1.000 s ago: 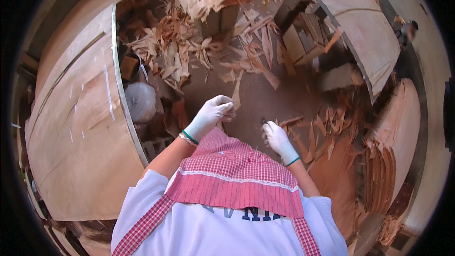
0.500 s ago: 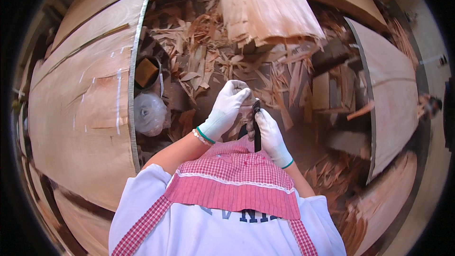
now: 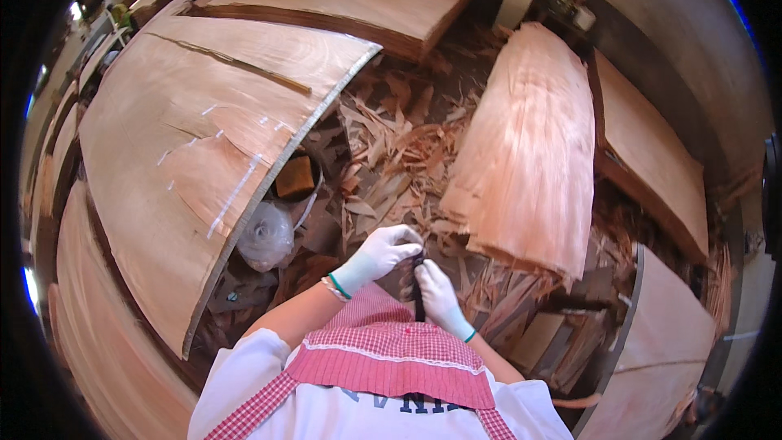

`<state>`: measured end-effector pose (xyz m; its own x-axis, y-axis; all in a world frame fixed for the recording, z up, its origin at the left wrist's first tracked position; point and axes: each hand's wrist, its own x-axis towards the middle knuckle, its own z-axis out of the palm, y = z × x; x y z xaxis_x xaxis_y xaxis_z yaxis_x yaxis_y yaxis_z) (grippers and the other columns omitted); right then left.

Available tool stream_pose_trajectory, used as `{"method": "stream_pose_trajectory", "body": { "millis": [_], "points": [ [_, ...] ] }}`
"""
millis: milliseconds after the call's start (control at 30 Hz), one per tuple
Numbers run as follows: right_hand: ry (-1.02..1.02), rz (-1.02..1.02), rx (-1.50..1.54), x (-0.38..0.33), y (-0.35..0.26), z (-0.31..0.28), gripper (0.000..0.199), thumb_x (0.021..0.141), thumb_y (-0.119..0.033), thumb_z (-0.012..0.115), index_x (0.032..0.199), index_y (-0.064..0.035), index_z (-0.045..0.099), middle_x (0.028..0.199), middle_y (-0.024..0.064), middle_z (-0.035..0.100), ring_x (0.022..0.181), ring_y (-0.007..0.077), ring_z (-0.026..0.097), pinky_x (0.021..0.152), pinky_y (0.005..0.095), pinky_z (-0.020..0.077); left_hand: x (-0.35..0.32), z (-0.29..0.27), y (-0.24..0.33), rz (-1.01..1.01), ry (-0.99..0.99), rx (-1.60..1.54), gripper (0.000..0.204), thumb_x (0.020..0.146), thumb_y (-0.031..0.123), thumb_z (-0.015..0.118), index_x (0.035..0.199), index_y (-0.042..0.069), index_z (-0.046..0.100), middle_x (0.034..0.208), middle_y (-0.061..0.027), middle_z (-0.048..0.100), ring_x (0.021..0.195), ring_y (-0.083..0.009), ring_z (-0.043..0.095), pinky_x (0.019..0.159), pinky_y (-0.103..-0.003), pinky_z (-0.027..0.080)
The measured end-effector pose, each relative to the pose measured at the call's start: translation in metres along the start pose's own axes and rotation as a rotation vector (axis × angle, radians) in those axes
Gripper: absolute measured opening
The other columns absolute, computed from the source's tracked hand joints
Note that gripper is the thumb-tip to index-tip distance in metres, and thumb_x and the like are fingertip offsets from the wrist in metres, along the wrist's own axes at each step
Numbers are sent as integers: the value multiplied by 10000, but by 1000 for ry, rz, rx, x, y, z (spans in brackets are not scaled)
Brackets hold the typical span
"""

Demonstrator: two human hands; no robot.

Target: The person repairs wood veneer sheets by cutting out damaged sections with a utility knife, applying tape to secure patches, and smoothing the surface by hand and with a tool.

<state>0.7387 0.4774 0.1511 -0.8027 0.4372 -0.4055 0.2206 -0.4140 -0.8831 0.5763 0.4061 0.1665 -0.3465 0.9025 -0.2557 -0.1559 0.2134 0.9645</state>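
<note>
Both of my hands wear white gloves with green cuffs and meet in front of my red-checked apron (image 3: 407, 350). My right hand (image 3: 440, 295) is closed round a narrow black tool (image 3: 419, 303), a flat, long piece pointing down toward the apron; its exact kind is not clear. At the tool's upper end, the fingers of my left hand (image 3: 381, 256) are pinched together, touching or almost touching it. Whatever lies between those left fingers is too small to make out. A beaded bracelet (image 3: 335, 287) circles my left wrist.
To the left stands a wide table of wood veneer sheets (image 3: 163, 114) with white tape strips. Beside its edge are a clear plastic-wrapped roll (image 3: 265, 236) and a bucket (image 3: 295, 178). Ahead, veneer (image 3: 529, 155) drapes over a stack; wood scraps (image 3: 399, 163) litter the floor.
My view has swung, so the tables and draped veneer sit differently and more of the far room shows. Both hands stay together; the black tool now shows less, still in my right hand.
</note>
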Motion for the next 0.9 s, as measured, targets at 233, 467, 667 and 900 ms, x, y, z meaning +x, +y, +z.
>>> {"method": "stream_pose_trajectory", "body": {
  "millis": [233, 467, 667, 900],
  "points": [
    [-18, -439, -1143, 102, -43, 0, 301, 946, -326, 535, 953, -26, 512, 816, 160, 604, 761, 323, 631, 664, 440, 497, 56, -76, 2, -224, 7, -162, 146, 919, 121, 614, 994, -2, 637, 898, -25, 641, 823, -87, 587, 732, -230, 489],
    [-140, -642, -1455, 202, -121, 40, 258, 883, -315, 573, 962, -75, 516, 843, 134, 593, 746, 323, 639, 601, 471, 518, 113, -156, 35, -53, 8, -61, 183, 920, 117, 599, 1021, -23, 657, 905, -39, 660, 807, -104, 598, 745, -247, 494],
    [-332, -459, -1656, 272, -138, 74, 308, 900, -376, 561, 927, -69, 548, 803, 126, 622, 695, 302, 657, 554, 440, 519, 135, -207, 28, -93, 145, -30, 179, 895, 109, 596, 961, -35, 679, 836, -53, 678, 762, -107, 610, 700, -256, 490],
    [-506, -785, -1463, 347, -163, 102, 294, 899, -372, 566, 933, -81, 550, 805, 113, 628, 639, 302, 652, 523, 430, 522, 152, -260, 35, -122, 354, -21, 186, 888, 111, 591, 953, -35, 686, 838, -59, 682, 758, -104, 604, 684, -260, 490]
  ]
}}
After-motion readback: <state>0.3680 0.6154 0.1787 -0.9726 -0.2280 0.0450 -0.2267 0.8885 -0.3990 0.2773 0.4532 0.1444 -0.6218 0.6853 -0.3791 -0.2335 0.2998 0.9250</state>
